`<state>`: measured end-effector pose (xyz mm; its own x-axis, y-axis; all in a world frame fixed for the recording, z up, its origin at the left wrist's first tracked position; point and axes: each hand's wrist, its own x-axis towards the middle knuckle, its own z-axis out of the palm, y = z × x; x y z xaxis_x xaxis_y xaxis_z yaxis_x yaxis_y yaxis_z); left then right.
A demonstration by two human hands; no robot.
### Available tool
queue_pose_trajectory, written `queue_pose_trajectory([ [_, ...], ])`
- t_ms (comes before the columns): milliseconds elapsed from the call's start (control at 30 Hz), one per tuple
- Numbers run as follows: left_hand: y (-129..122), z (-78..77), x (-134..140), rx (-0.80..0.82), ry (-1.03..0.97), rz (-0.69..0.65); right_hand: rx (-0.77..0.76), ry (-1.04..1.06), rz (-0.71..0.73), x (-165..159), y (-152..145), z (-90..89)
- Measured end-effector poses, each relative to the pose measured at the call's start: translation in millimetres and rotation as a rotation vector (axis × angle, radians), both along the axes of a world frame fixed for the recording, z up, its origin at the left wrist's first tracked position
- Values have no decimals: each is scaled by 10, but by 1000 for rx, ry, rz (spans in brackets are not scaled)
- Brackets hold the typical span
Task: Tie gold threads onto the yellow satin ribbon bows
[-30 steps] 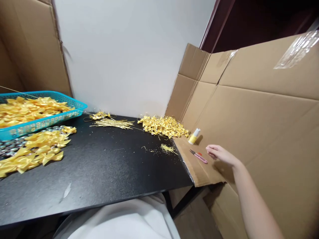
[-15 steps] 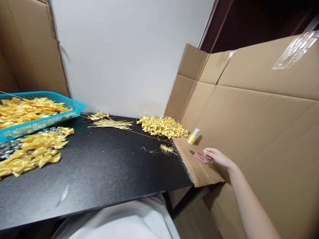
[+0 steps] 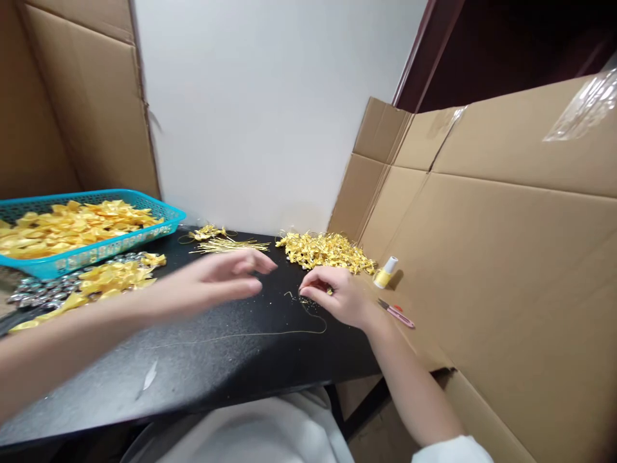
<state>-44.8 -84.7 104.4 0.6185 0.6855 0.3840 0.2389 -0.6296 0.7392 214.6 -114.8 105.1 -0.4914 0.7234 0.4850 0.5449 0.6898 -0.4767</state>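
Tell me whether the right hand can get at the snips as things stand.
Probably yes: the snips lie uncovered, just right of the right hand, nothing visibly blocking them. Its fingertips seem to pinch a thread, which it might have to release first.

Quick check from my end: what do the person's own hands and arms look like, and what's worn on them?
Both the left hand and right hand are bare: no gloves, watch or bracelet visible. A pale, whitish sleeve shows at the right elbow; no sleeve shows on the left.
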Motion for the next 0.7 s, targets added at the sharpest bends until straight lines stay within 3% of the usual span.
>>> queue_pose_trajectory([
  [100, -67, -201, 357, -281, -148, -250, 103, -14, 62, -132, 39, -61],
  [200, -60, -409, 564, -562, -295, -326, 182, -12, 82, -135, 63, -124],
  [300, -18, -508, 545, -732, -347, -367, 197, 23, 85, -96, 73, -196],
  [533, 105, -535, 418, -660, -409, -212, 127, 129, 26, -68, 129, -360],
  [700, 171, -591, 441, -628, -402, -186, 13, 164, -9, -76, 263, -460],
])
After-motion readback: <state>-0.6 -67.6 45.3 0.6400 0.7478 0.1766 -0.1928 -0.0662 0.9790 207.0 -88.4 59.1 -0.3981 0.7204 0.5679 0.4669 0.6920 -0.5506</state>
